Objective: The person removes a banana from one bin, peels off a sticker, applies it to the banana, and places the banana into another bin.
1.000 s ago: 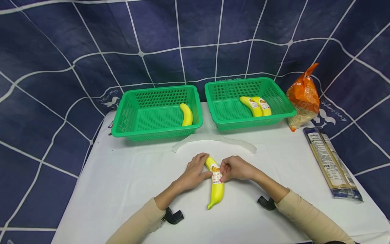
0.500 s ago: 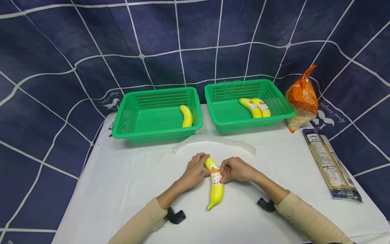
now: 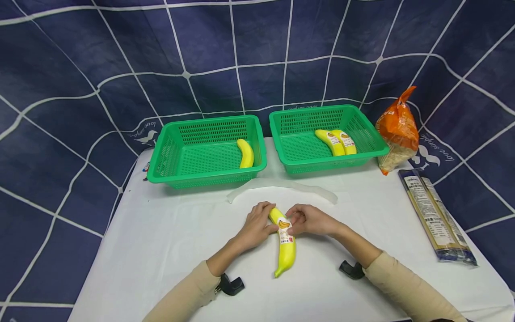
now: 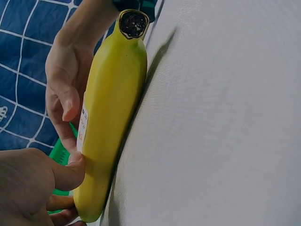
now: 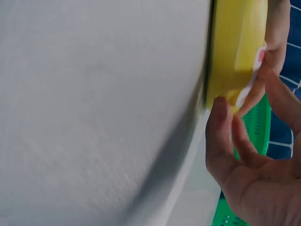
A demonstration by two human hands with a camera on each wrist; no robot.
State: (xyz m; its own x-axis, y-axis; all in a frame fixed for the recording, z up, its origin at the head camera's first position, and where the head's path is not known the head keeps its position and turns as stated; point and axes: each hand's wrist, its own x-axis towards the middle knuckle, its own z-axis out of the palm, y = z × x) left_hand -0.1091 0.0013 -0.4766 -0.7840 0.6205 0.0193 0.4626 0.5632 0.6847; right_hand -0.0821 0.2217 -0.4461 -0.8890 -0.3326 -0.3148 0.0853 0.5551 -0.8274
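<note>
Yellow bananas number four, one between two hands

A curved yellow banana lies between a bare left hand and bare right hand on a white cloth-covered table, two rectangular green plastic baskets behind.

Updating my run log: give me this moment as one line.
left hand: holds banana; right hand: beside label; banana: lying on table; baskets: behind

Yellow banana, greenish at one end; white label with red marking. Green baskets, white counter, beige sleeves, orange-topped bag. The curtain is navy, gridded in white.
</note>
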